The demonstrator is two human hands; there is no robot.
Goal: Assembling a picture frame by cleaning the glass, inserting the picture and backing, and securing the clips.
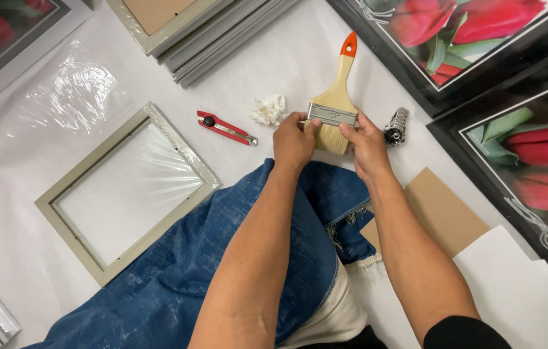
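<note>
Head view: both hands meet over the white covered work surface point(300, 71), just past the person's denim-clad knee point(222, 258). The left hand point(293, 141) pinches the left end of the metal ferrule of a wide flat paintbrush with pale wooden handle and orange tip point(335, 103); the right hand point(365, 143) clamps the ferrule's right end, thumb on top. Bristles point toward the person, handle away. Risks, as judged: fingers sit on the ferrule edge, so a slip could scrape skin or bend bristles. The red utility knife point(225, 128) lies just left of the hands, blade end toward them; a blind reach could meet it. The crumpled white tissue point(269, 108) and small silver metal cylinder point(396, 126) lie near, easily knocked. The plastic-wrapped grey-green picture frame point(125, 194) rests beside the knee; a shift of the leg could press its pane.
</note>
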